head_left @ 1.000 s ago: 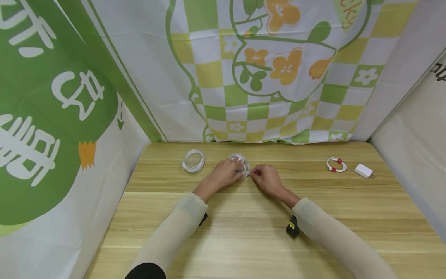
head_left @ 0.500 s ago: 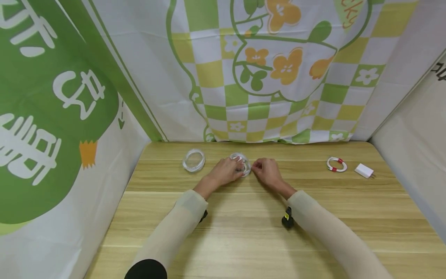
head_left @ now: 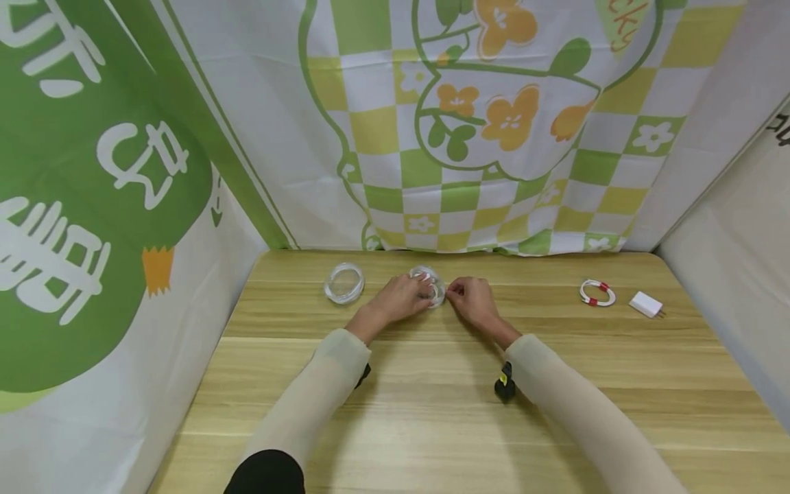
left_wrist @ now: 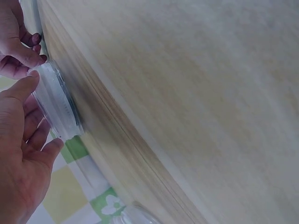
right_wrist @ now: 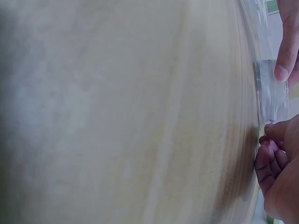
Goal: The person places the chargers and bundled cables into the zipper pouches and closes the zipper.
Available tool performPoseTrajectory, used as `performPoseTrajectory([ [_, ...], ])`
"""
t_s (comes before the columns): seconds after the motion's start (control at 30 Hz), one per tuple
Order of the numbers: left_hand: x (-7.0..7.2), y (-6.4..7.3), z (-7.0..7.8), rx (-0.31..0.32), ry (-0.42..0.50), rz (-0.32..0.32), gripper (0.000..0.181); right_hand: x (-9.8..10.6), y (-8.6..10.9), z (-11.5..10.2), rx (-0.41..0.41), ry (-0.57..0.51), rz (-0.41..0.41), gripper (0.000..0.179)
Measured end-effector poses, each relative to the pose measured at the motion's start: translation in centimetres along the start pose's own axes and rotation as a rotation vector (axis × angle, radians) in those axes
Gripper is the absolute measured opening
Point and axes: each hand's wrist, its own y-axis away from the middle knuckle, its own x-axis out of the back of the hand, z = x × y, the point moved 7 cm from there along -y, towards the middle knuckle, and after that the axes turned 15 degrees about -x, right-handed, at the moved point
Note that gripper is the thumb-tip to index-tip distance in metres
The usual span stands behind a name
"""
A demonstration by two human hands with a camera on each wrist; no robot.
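A clear, round plastic case (head_left: pixel 437 291) with something white and curved inside is at the back of the table. My left hand (head_left: pixel 401 300) grips it from the left, and the fingers cover part of its top. In the left wrist view, thumb and fingers of that hand spread around the case's side (left_wrist: pixel 58 102). At the right rim, my right hand (head_left: pixel 474 300) has its thumb and index finger pinched together, right against the case's edge (right_wrist: pixel 273 100). Whatever thin bit sits between those fingertips is too small to tell. The other right fingers are curled.
To the left lies another clear round plastic piece (head_left: pixel 344 283). Over on the right are a coiled white cable (head_left: pixel 596 293) with red ties and a white plug adapter (head_left: pixel 645 304). A patterned cloth (head_left: pixel 457 199) hangs along the table's back edge.
My right hand has shifted slightly up and away from me along the case's right rim, its forearm drawing inward. The left hand keeps its hold on the case, which stays nearly in place.
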Motion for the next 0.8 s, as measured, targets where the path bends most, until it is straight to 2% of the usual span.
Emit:
performPoseTrajectory([
  [0.33, -0.4, -0.6, -0.9, 0.025, 0.029, -0.014, 0.046, -0.3, -0.7, 0.5, -0.037, 0.005, -0.015, 0.008],
  [0.6, -0.8, -1.2, -1.5, 0.030, 0.069, -0.016, 0.037, 0.1, -1.1, 0.2, -0.017, 0.005, -0.013, 0.006],
  [0.8, -0.6, -1.3, -1.7, 0.020, 0.087, 0.013, 0.037, 0.3, -1.1, 0.4, -0.007, 0.038, -0.044, 0.006],
])
